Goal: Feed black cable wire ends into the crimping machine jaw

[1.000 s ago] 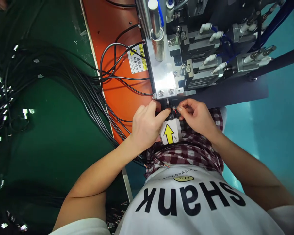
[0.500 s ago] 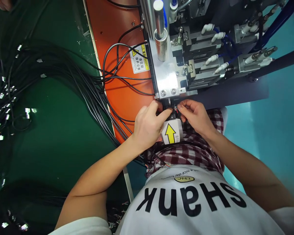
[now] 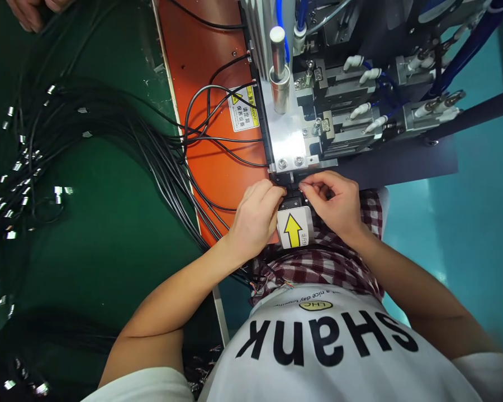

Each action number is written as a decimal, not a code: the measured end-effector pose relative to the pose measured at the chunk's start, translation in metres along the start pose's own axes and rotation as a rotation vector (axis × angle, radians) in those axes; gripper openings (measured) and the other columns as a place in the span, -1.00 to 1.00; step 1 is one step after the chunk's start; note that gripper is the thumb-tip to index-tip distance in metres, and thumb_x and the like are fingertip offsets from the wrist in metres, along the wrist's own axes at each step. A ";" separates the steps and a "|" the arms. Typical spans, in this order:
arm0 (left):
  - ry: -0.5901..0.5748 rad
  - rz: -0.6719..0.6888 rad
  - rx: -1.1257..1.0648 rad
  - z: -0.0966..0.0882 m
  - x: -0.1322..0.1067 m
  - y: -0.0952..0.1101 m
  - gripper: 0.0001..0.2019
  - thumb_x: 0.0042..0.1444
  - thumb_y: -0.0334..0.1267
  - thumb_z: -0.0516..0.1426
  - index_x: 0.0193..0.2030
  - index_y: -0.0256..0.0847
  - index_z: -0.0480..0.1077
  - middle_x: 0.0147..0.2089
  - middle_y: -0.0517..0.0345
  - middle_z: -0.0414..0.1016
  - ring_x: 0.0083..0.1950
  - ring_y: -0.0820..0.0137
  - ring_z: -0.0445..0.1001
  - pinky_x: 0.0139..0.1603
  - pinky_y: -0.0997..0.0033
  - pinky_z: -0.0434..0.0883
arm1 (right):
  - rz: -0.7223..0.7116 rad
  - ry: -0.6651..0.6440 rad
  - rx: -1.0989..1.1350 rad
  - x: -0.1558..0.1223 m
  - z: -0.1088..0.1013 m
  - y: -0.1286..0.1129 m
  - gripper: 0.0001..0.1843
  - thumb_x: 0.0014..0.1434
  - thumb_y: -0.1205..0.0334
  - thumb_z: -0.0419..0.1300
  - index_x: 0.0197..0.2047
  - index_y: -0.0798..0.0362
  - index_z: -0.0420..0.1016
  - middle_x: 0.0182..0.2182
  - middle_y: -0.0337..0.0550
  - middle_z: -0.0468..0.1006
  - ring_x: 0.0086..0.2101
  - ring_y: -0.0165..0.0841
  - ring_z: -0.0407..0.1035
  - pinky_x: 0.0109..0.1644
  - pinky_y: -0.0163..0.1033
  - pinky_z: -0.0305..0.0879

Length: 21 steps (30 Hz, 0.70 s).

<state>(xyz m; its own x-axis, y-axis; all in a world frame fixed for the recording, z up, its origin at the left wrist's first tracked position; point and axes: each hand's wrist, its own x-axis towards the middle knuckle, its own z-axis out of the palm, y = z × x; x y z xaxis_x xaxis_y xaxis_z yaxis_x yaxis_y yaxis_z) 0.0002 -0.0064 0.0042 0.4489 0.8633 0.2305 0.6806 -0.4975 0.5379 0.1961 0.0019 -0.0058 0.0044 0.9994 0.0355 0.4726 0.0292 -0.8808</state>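
My left hand (image 3: 257, 215) is closed, its thumb and forefinger pinched together at the left side of a small black fixture (image 3: 292, 202). A thin black cable (image 3: 222, 207) runs in beneath this hand. Across from it, my right hand (image 3: 337, 204) pinches with thumb and forefinger at the fixture's right side. Whatever lies between the fingertips of either hand is too small or hidden to name. Just below the fixture sits a white label with a yellow arrow (image 3: 293, 229). Above both hands is the machine's bright metal plate (image 3: 288, 139), with two bolts at its lower edge.
A bundle of black cables (image 3: 151, 151) with shiny metal ends lies over the green mat (image 3: 109, 234) and the orange base (image 3: 218, 178). Pneumatic cylinders (image 3: 352, 134) with white fittings stand at upper right. Another person's hand (image 3: 29, 11) shows at top left.
My fingertips have shifted slightly at the fixture, and the fine wires seen between them before are no longer visible. More of the other person's hand shows at top left.
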 end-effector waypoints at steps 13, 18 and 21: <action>-0.073 0.082 0.010 -0.005 0.004 -0.008 -0.71 0.38 -0.39 -0.07 0.00 -0.24 0.47 -0.18 -0.02 0.51 -0.13 0.28 0.41 -0.10 0.27 0.37 | 0.196 -0.063 0.108 -0.001 0.004 0.008 -0.85 0.25 0.17 0.22 -0.34 0.00 0.40 -0.46 -0.25 0.39 -0.53 -0.45 0.22 -0.43 -0.27 0.17; -0.072 0.094 -0.035 -0.005 0.006 -0.011 -0.71 0.36 -0.44 -0.06 0.01 -0.27 0.47 -0.15 -0.05 0.52 -0.06 0.29 0.46 -0.06 0.27 0.42 | 0.521 -0.255 0.497 0.009 0.001 0.020 -0.79 0.22 0.14 0.26 -0.38 0.07 0.44 -0.57 -0.33 0.28 -0.63 -0.54 0.06 -0.57 -0.32 -0.03; -0.062 0.099 -0.054 -0.006 0.008 -0.010 -0.72 0.37 -0.44 -0.05 -0.01 -0.29 0.47 -0.13 -0.06 0.54 -0.06 0.30 0.47 -0.05 0.28 0.44 | 0.424 -0.160 0.404 0.002 -0.004 0.022 -0.76 0.24 0.06 0.27 -0.31 0.06 0.46 -0.56 -0.33 0.34 -0.62 -0.53 0.13 -0.56 -0.33 0.03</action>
<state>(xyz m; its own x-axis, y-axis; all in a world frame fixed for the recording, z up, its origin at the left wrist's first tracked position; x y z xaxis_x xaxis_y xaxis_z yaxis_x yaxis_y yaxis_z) -0.0067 0.0060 0.0050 0.5486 0.8024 0.2350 0.5993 -0.5734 0.5586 0.2100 0.0045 -0.0233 -0.0279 0.9155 -0.4014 0.0861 -0.3979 -0.9134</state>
